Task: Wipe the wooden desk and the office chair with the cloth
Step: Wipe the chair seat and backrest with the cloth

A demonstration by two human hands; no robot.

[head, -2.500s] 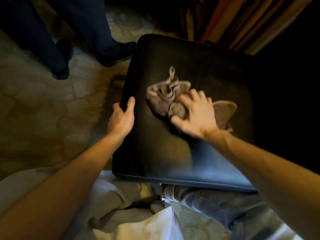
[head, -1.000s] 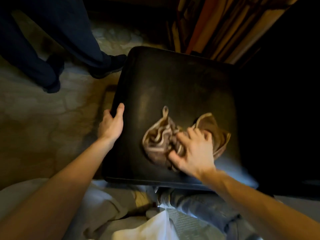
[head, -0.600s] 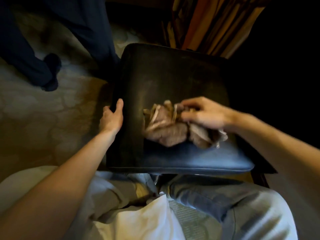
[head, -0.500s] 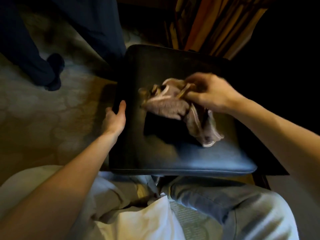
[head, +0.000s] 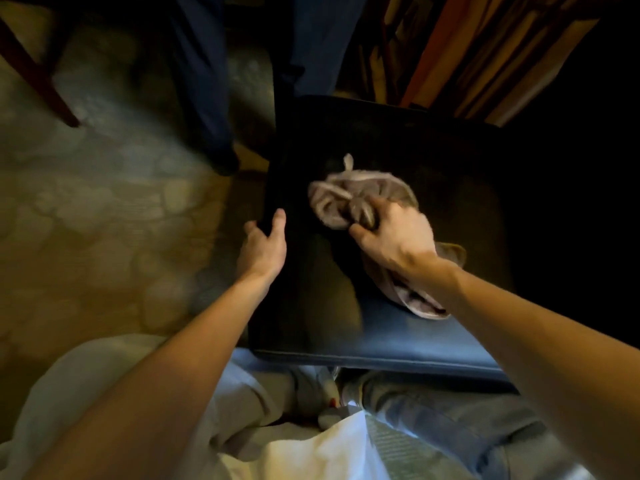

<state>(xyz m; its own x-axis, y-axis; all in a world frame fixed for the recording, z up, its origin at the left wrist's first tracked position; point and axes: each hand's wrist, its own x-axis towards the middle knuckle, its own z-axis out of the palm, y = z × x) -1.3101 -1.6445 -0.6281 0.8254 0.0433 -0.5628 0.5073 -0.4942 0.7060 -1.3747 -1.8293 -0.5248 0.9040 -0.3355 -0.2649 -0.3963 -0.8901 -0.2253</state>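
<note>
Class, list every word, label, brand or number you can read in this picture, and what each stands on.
None can be read.
The chair seat and the cloth show no lettering; the upright boards behind are too dark and blurred to tell.

Right hand (head: 398,237) is gripping the crumpled grey-brown cloth (head: 341,199) and pressing it onto the black padded leather chair seat (head: 450,174). Left hand (head: 263,249) is holding the seat's left edge, thumb on top. Another person's dark blue trouser legs (head: 207,98) are standing on the patterned carpet (head: 104,220) beyond the seat.
</note>
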